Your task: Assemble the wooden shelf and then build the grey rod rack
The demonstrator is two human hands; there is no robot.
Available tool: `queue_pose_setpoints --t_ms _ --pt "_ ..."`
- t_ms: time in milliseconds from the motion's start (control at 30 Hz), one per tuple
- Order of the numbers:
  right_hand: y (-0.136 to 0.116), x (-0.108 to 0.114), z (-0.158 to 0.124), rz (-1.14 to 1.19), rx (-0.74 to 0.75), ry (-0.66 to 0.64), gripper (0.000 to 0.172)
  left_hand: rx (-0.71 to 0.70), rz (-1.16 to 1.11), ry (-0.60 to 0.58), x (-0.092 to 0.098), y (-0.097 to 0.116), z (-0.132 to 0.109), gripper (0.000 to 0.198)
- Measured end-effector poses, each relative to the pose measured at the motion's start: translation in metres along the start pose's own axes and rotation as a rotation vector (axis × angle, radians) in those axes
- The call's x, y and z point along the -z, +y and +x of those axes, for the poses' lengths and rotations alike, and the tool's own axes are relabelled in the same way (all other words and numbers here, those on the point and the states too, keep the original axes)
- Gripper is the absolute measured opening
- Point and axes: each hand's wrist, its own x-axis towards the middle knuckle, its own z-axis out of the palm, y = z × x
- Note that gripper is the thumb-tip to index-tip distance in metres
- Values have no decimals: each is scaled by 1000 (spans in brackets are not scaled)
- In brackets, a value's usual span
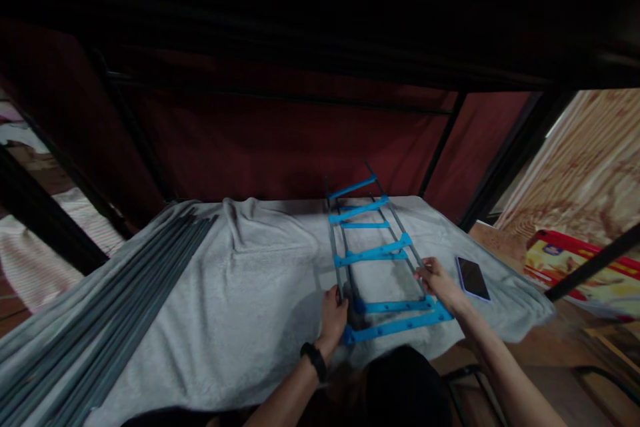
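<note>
A ladder-like frame of grey rods and blue plastic cross-pieces lies on a grey cloth. My left hand, with a black watch on its wrist, is closed round the frame's left grey rod near the nearest blue cross-piece. My right hand grips the right grey rod just above that same end. Both hands are at the near end of the frame.
A bundle of long grey rods lies along the cloth's left side. A phone rests on the cloth, right of my right hand. A red and yellow box sits at the right. Dark metal posts and a dark red curtain stand behind.
</note>
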Motion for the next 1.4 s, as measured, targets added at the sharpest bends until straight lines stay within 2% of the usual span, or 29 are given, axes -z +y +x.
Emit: queue_pose_setpoints --t_ms 133,200,267,333,433,533,667,833,933,1000,1100,1233,1400 --pt "-49 -17 -40 204 44 -129 47 -169 383 156 50 9 -13 36" --pt "-72 -32 -55 255 40 -180 57 -189 608 219 86 14 -14 45" --pt "-92 -49 -65 298 25 -212 62 -148 832 291 126 16 -12 52" --pt "-109 -66 -71 336 11 -232 62 -67 996 364 168 13 -10 54" --pt "-128 -86 -74 396 -4 -266 53 89 1111 431 222 2 -11 59" --pt "-137 -100 -72 447 -36 -287 43 147 1170 413 255 -12 -17 61" --pt "-139 -105 -67 488 -129 -267 43 160 1229 444 264 -21 -24 59" --pt "-131 -96 -64 548 -170 -247 50 84 1263 440 267 -11 -26 57" --pt "-126 -92 -62 569 -164 -225 52 -47 1269 532 274 -3 -27 56" --pt "-122 -90 -60 582 -160 -216 54 -63 1248 584 276 -2 -29 58" --pt "-118 -88 -56 585 -156 -188 57 7 1227 493 267 -9 -32 58" --pt "-113 -81 -52 550 -144 -125 62 0 1287 381 251 -25 -31 55" --pt "-116 -77 -62 574 -143 -144 60 38 1153 333 254 -22 -25 53"
